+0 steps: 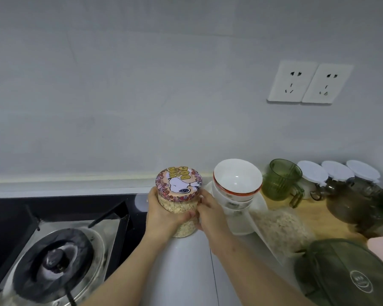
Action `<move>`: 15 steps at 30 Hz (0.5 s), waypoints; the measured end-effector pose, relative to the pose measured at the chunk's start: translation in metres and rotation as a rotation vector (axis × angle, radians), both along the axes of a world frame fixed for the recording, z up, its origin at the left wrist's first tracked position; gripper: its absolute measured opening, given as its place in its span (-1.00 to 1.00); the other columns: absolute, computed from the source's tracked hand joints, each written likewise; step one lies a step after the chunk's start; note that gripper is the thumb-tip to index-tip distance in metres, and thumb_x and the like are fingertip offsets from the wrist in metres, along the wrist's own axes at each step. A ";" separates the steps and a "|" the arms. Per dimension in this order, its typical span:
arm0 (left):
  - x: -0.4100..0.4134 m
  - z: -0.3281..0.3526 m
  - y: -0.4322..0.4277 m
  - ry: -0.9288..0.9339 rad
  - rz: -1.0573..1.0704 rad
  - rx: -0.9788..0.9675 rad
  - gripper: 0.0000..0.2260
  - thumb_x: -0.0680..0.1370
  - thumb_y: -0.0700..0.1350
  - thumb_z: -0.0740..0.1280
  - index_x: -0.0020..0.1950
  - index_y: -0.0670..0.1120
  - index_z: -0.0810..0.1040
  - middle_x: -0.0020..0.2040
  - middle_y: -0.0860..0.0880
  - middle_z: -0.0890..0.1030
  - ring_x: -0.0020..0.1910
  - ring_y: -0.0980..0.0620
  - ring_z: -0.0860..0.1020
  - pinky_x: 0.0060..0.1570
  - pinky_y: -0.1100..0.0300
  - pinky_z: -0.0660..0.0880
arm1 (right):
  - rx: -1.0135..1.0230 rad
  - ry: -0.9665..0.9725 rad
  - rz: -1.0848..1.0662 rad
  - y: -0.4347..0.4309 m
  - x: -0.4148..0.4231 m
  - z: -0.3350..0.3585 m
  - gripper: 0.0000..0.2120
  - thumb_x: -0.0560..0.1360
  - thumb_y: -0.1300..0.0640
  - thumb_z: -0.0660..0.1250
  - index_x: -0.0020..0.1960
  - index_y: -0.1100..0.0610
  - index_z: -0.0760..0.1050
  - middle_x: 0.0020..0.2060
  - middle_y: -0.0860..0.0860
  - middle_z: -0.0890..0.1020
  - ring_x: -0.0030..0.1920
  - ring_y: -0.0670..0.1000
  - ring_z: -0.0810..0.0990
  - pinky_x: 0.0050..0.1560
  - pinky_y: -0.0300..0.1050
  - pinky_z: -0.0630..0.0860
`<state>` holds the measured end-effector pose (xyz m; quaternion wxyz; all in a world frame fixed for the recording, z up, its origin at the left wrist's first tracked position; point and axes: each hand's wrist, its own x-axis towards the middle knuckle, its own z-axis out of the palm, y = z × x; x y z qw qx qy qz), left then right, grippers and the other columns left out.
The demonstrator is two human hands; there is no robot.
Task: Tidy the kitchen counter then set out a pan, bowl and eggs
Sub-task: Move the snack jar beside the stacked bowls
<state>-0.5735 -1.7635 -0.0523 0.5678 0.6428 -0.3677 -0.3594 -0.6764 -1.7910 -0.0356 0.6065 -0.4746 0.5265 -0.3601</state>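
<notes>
A clear jar of oats (pixel 179 206) with a cartoon-dog lid stands on the white counter (pixel 186 272) beside the stove. My left hand (pixel 163 214) wraps round its left side. My right hand (pixel 209 215) grips its right side, so both hands hold the jar. Just right of it, a stack of white bowls with a red rim (pixel 237 184) sits on a white plate (pixel 258 212). No pan or eggs are in view.
A gas burner (pixel 53 263) lies at the left. Right of the bowls are a green glass mug (pixel 281 180), lidded jars (pixel 336 175), a dark teapot (pixel 349 206), a clear bag of oats (pixel 279 228) and a green pouch (pixel 349 274). Wall sockets (pixel 307 82) are above.
</notes>
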 end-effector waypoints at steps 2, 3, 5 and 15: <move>0.002 -0.002 -0.009 -0.002 -0.013 -0.016 -0.11 -0.01 -0.12 0.58 0.22 0.10 0.23 0.07 0.23 0.46 0.08 0.21 0.50 0.05 0.23 0.48 | -0.021 -0.024 -0.024 -0.007 0.004 -0.004 -0.49 0.44 0.31 0.11 0.02 -0.29 0.54 0.02 -0.18 0.65 0.13 -0.05 0.59 0.21 0.01 0.52; 0.003 -0.003 -0.014 -0.006 -0.019 -0.026 -0.14 0.01 -0.15 0.58 0.21 0.09 0.25 0.08 0.20 0.48 0.07 0.23 0.52 0.01 0.28 0.48 | -0.032 -0.031 -0.036 -0.009 0.007 -0.004 -0.51 0.47 0.31 0.12 0.09 -0.25 0.52 0.03 -0.20 0.65 0.14 -0.07 0.58 0.21 -0.01 0.51; 0.005 -0.004 -0.024 -0.007 -0.031 -0.036 -0.17 0.03 -0.17 0.57 0.20 0.09 0.27 0.10 0.14 0.53 0.07 0.21 0.55 -0.03 0.28 0.51 | -0.059 -0.035 -0.046 -0.015 0.012 -0.007 -0.55 0.45 0.23 0.16 0.18 -0.22 0.48 0.04 -0.21 0.64 0.15 -0.07 0.58 0.23 0.03 0.51; 0.014 -0.007 -0.053 -0.166 -0.010 -0.012 -0.19 0.03 -0.04 0.59 0.25 0.09 0.39 0.10 0.13 0.59 0.07 0.12 0.59 0.03 0.06 0.59 | -0.121 0.030 -0.108 -0.036 0.024 -0.003 -0.55 0.52 0.32 0.09 0.17 -0.21 0.35 0.04 -0.12 0.58 0.14 -0.04 0.54 0.28 0.02 0.46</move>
